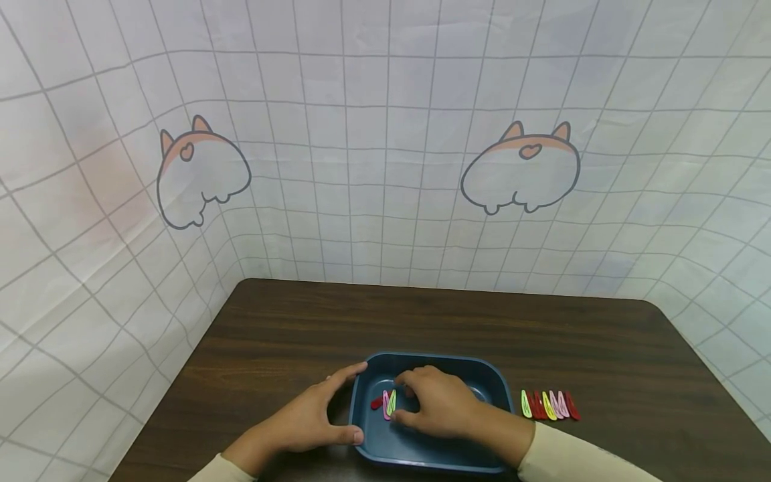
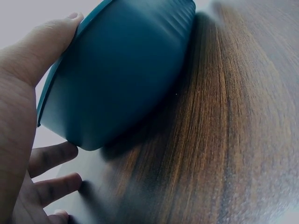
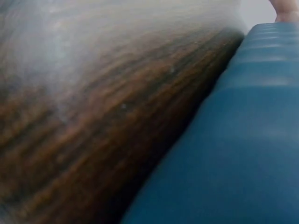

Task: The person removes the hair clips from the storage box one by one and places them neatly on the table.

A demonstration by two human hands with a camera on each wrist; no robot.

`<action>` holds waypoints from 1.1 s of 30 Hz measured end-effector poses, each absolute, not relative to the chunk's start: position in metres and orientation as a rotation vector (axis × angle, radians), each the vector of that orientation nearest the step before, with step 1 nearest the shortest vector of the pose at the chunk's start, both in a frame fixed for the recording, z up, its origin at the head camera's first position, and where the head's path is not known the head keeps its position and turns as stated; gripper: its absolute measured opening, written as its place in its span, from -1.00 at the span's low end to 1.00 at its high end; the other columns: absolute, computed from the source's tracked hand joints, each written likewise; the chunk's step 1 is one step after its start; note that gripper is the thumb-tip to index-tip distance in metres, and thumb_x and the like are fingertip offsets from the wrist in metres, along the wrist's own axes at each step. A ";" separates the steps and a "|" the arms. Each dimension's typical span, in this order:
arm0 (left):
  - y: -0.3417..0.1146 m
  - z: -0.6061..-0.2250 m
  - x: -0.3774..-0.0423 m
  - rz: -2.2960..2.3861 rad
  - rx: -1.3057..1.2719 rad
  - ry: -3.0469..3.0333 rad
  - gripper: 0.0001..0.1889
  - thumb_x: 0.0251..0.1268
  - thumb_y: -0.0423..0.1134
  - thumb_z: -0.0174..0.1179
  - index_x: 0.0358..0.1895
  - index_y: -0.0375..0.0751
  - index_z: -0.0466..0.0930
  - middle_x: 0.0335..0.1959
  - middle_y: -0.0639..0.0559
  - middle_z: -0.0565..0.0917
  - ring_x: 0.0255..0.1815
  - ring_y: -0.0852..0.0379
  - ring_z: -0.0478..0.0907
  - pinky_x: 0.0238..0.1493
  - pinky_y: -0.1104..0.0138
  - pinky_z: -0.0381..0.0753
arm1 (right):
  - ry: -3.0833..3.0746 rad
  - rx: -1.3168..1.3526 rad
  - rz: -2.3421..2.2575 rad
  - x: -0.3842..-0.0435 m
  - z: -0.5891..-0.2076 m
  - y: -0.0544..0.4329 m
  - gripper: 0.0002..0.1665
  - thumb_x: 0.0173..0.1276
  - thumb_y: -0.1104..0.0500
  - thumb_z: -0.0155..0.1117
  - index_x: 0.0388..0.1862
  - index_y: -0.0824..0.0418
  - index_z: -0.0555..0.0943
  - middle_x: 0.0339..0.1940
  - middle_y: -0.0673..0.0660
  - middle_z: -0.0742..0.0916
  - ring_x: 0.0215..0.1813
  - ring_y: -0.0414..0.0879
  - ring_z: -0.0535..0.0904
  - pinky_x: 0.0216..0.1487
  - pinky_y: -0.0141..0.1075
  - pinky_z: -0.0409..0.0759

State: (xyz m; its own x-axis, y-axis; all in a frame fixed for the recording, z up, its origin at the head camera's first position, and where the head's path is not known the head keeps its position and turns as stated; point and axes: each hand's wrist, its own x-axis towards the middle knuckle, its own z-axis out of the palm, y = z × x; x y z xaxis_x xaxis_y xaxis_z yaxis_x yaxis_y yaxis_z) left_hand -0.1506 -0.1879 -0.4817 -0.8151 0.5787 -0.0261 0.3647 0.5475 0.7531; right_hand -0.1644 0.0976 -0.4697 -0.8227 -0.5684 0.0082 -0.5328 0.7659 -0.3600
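Note:
A blue plastic tray (image 1: 434, 455) stands on the table. Inside it, toward the left, lie a pink hair clip (image 1: 386, 406), a light green hair clip (image 1: 391, 403) and a red hair clip (image 1: 377, 403). My left hand (image 1: 304, 415) is at the tray's left side, thumb and fingers spread, touching its rim; in the left wrist view the thumb (image 2: 51, 42) lies along the outer wall (image 2: 121, 70). My right hand (image 1: 442, 404) reaches into the tray just right of the clips, thumb and forefinger apart. Its other fingers are mostly hidden.
Right of the tray, a row of several hair clips (image 1: 549, 406) in green, red, yellow and pink lies on the dark wooden table (image 1: 289, 321). A white gridded cloth (image 1: 373, 187) with cartoon drawings surrounds the table's back and sides.

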 end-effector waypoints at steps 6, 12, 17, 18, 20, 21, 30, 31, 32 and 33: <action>-0.187 -0.481 -0.150 1.124 0.793 2.522 0.01 0.20 0.18 0.46 0.63 0.40 0.00 0.53 -0.07 0.32 0.47 -0.29 0.29 0.29 -0.38 0.29 | 2.866 -0.871 -0.529 -0.166 -0.475 0.097 -0.31 0.27 -0.42 0.34 0.19 -0.02 0.65 -0.31 -0.20 0.57 -0.29 -0.30 0.46 -0.38 -0.35 0.48; -0.187 -0.481 -0.150 1.120 0.796 2.529 0.00 0.20 0.17 0.45 0.63 0.40 0.01 0.54 -0.08 0.32 0.47 -0.30 0.29 0.29 -0.40 0.28 | 2.858 -0.866 -0.530 -0.165 -0.476 0.096 -0.27 0.28 -0.44 0.32 0.21 0.01 0.64 -0.34 -0.20 0.57 -0.30 -0.31 0.45 -0.40 -0.35 0.47; -0.186 -0.481 -0.149 1.124 0.790 2.533 0.00 0.19 0.17 0.46 0.63 0.39 0.02 0.53 -0.08 0.34 0.47 -0.29 0.30 0.29 -0.40 0.28 | 2.857 -0.884 -0.516 -0.165 -0.477 0.095 -0.29 0.29 -0.43 0.32 0.19 0.02 0.66 -0.38 -0.21 0.54 -0.34 -0.30 0.43 -0.44 -0.37 0.45; -0.186 -0.481 -0.149 1.123 0.788 2.535 0.00 0.19 0.18 0.46 0.63 0.39 0.03 0.53 -0.07 0.34 0.47 -0.28 0.30 0.29 -0.39 0.28 | 2.855 -0.887 -0.513 -0.165 -0.477 0.095 -0.29 0.29 -0.43 0.32 0.18 0.02 0.66 -0.39 -0.21 0.54 -0.35 -0.30 0.43 -0.45 -0.37 0.45; -0.186 -0.481 -0.149 1.122 0.786 2.538 0.00 0.19 0.18 0.46 0.63 0.38 0.03 0.52 -0.07 0.34 0.47 -0.27 0.30 0.30 -0.39 0.28 | 2.855 -0.891 -0.502 -0.165 -0.477 0.095 -0.29 0.28 -0.44 0.32 0.17 0.02 0.66 -0.40 -0.21 0.53 -0.36 -0.30 0.42 -0.45 -0.37 0.44; -0.186 -0.481 -0.149 1.118 0.786 2.541 0.00 0.18 0.18 0.46 0.63 0.38 0.03 0.52 -0.07 0.34 0.47 -0.27 0.31 0.30 -0.39 0.28 | 2.855 -0.892 -0.495 -0.165 -0.477 0.094 -0.29 0.28 -0.44 0.32 0.17 0.01 0.66 -0.40 -0.22 0.53 -0.35 -0.31 0.42 -0.45 -0.37 0.44; -0.186 -0.480 -0.150 1.114 0.769 2.523 0.00 0.20 0.19 0.45 0.63 0.40 0.01 0.53 -0.06 0.33 0.48 -0.27 0.29 0.30 -0.40 0.26 | 2.857 -0.901 -0.480 -0.167 -0.481 0.094 -0.29 0.28 -0.45 0.31 0.18 -0.01 0.65 -0.39 -0.22 0.53 -0.34 -0.31 0.42 -0.44 -0.37 0.44; -0.186 -0.481 -0.150 1.112 0.768 2.525 0.00 0.20 0.20 0.44 0.63 0.41 0.00 0.53 -0.06 0.32 0.48 -0.27 0.29 0.30 -0.40 0.26 | 2.858 -0.905 -0.480 -0.167 -0.481 0.094 -0.30 0.28 -0.45 0.31 0.18 -0.01 0.65 -0.39 -0.22 0.53 -0.34 -0.31 0.42 -0.45 -0.37 0.44; -0.186 -0.481 -0.150 1.115 0.768 2.523 0.00 0.20 0.20 0.44 0.63 0.41 0.01 0.53 -0.05 0.32 0.48 -0.27 0.28 0.30 -0.40 0.26 | 2.857 -0.908 -0.484 -0.167 -0.482 0.094 -0.30 0.28 -0.45 0.32 0.18 -0.02 0.65 -0.39 -0.22 0.53 -0.34 -0.31 0.42 -0.45 -0.37 0.44; -0.186 -0.481 -0.150 1.119 0.769 2.522 0.00 0.20 0.19 0.44 0.63 0.40 0.01 0.54 -0.04 0.32 0.49 -0.26 0.28 0.31 -0.39 0.26 | 2.856 -0.910 -0.487 -0.167 -0.482 0.094 -0.30 0.29 -0.44 0.32 0.18 -0.02 0.65 -0.39 -0.22 0.53 -0.34 -0.31 0.43 -0.44 -0.37 0.44</action>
State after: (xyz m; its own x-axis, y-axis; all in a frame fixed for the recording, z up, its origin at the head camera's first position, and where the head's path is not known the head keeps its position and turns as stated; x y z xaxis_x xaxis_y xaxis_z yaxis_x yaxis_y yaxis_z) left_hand -0.1497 -0.1864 -0.4807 -0.8205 0.5705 -0.0355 0.3566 0.5595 0.7482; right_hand -0.1670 0.0944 -0.4820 -0.8154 -0.5789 -0.0022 -0.5454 0.7695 -0.3323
